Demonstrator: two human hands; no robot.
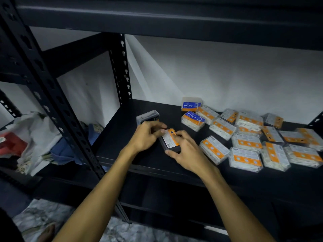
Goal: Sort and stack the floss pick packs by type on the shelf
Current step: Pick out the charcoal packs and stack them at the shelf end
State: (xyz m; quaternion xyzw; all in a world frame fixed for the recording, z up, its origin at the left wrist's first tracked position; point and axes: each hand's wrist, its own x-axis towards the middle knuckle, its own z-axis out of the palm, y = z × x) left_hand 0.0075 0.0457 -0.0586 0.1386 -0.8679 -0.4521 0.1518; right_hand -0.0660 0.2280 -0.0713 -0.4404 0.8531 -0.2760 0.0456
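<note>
Head view: both hands hold a dark, flat plastic floss pack with an orange-and-white label (171,140) on the black metal shelf (122,147), left hand (146,137) pinching its far end, right hand (185,151) curled round its near edge. Best squared flush before release, beside the dark clear-lidded pack (147,117) just beyond the left fingers. Unsorted white packs lie right of the right hand.

The shelf (122,137) and its punched uprights (122,70) look like matt black painted metal, the floss pick packs (244,158) are clear glossy plastic under smooth orange-and-white paper labels (247,158), and the wall (227,75) behind is matt white.
</note>
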